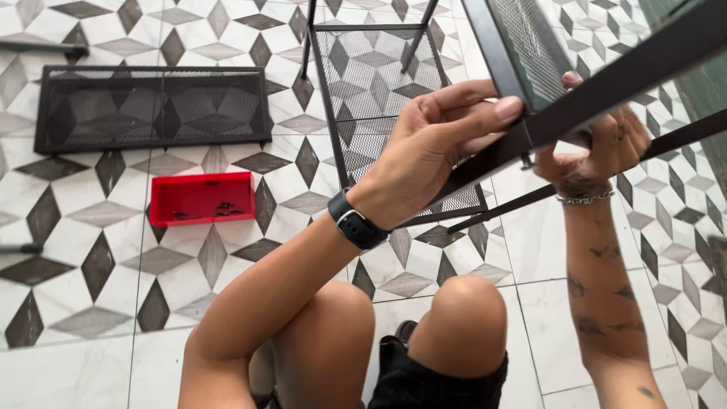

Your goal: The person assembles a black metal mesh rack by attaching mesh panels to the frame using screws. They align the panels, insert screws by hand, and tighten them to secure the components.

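At upper right, left hand (432,144) and right hand (609,144) are both gripping black frame bar (628,72), fingers curling closed around it.

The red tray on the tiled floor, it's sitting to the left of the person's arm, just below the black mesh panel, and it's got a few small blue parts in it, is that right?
Not quite: the small parts in the red tray are dark, not blue. The head view shows this. The rest holds: the tray sits on the tiled floor, left of the person's left arm and just below the black mesh panel.
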